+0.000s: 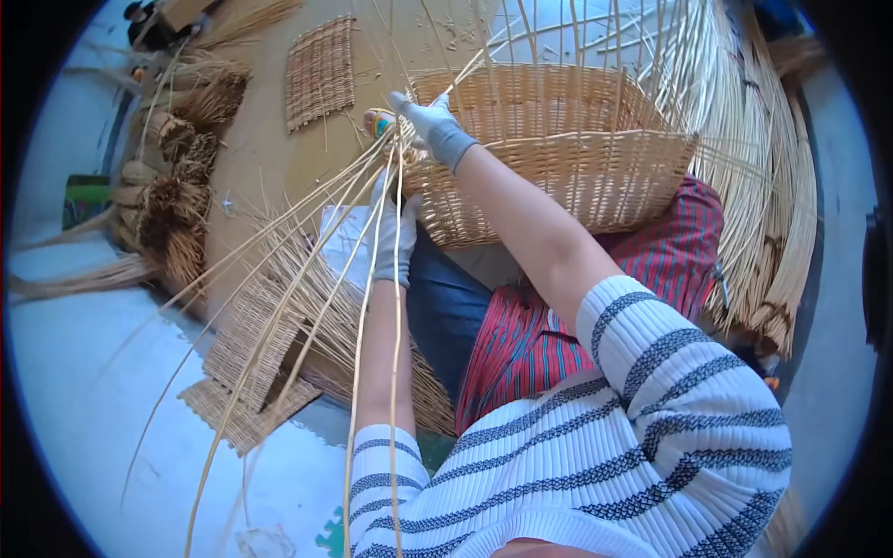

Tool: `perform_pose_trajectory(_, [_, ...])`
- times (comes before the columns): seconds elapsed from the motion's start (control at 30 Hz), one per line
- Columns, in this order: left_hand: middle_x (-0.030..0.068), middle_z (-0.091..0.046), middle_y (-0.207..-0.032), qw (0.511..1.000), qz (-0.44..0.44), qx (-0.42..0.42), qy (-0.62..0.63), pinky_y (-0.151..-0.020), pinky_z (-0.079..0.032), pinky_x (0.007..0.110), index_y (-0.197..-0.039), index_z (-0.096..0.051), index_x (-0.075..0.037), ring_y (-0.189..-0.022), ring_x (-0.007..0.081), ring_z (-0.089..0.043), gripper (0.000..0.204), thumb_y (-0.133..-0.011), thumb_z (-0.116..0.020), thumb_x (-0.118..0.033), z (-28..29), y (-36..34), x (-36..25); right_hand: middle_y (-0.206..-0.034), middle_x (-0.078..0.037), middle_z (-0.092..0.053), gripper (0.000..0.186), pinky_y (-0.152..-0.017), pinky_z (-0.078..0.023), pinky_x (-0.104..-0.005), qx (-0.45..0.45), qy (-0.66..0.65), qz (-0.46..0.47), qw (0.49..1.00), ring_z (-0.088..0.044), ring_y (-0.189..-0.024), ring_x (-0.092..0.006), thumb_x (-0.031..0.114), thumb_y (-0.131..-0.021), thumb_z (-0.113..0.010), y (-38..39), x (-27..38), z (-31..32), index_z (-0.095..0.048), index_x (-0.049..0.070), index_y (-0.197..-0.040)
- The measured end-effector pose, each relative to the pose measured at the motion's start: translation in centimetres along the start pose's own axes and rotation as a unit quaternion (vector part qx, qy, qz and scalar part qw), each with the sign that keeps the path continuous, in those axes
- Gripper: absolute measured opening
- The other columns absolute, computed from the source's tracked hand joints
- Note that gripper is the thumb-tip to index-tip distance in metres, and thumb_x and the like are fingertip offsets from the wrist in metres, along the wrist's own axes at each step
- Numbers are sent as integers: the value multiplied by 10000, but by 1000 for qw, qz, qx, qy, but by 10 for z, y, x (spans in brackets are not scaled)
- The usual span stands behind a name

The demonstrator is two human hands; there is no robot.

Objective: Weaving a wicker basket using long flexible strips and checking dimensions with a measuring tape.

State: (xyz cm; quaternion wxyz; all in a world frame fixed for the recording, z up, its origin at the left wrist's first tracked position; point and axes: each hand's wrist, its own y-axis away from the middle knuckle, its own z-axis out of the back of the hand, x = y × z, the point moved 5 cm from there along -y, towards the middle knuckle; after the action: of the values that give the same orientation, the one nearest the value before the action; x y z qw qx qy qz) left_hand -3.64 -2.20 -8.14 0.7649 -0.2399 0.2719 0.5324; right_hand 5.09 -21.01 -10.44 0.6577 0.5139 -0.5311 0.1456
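Observation:
A woven wicker basket [558, 181] with an open top rests tilted over my lap, bare uprights rising from its far wall. At its left end, my right hand [433, 128], in a pale grey glove, is closed around thin wicker strands [460, 76]. Just below, my gloved left hand [396, 232] holds the basket's left corner, thumb and fingers on either side of it. Long loose strands [312, 265] fan from this corner toward the lower left and cross in front of the left hand, hiding part of its fingers. A small multicoloured item [379, 121] shows beside the corner.
Bundles of pale strands [758, 177] lie along the right, and darker bundles [177, 177] at the left. A woven panel [321, 73] lies on the brown floor sheet at the back. More woven panels [246, 339] lie at the lower left, near loose stalks beside my left forearm.

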Motion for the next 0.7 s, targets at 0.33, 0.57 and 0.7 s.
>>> perform_pose_trajectory(0.33, [93, -682, -855, 993, -88, -4, -72, -691, -520, 424, -1274, -612, -158, -740, 302, -665, 614, -768, -798, -453, 10, -24, 9, -1234, -201, -629, 556, -920, -507, -361, -187, 78, 311, 929, -635, -1075, -265, 203, -895, -736, 48, 19, 9, -536, -36, -1356])
perform_pose_trajectory(0.57, [88, -663, -765, 993, -90, 1, -73, -636, -514, 458, -1335, -550, -204, -647, 317, -650, 747, -703, -858, -457, 10, -24, 4, -918, -214, -712, 374, -835, -530, -448, -105, 90, 491, 860, -680, -924, -400, 214, -959, -563, 73, 116, 3, -566, 3, -1268])
perform_pose_trajectory(0.7, [110, -693, -954, 995, -7, 57, -80, -731, -518, 421, -1377, -513, -139, -834, 296, -685, 749, -738, -875, -281, 2, -26, 15, -854, -177, -723, 314, -731, -540, -470, -128, 350, 341, 863, -705, -835, -377, 344, -992, -539, 58, 124, 5, -688, 69, -1016])
